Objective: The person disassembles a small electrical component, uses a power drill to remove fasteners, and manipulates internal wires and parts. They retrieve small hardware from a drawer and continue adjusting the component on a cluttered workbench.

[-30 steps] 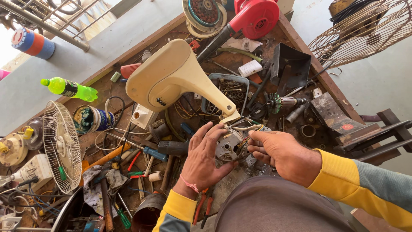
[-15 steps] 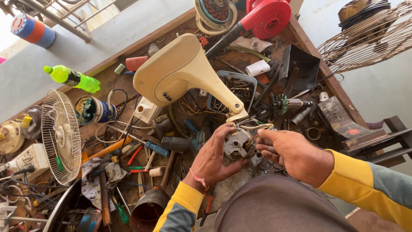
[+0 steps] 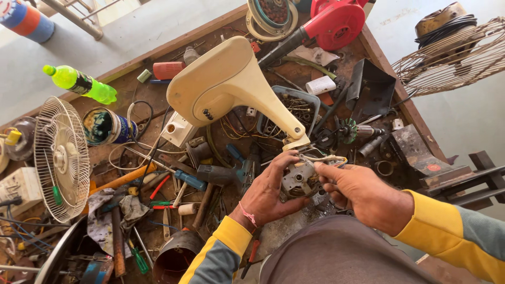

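Note:
My left hand grips a small grey fan motor from the left and below. My right hand touches the motor's right side, its fingers on the bundle of thin wires at the top. The motor sits at the narrow end of a cream plastic fan stand that lies across the wooden workbench. Both sleeves are yellow and grey.
A white fan guard stands at the left beside a green bottle and a tin. A red blower, a grey tray of screws, pliers, screwdrivers and cables litter the bench. A wire fan cage lies off the right edge.
Both hands have stayed on the motor; the right fingers have shifted onto the wires at its top. The camera has tilted slightly.

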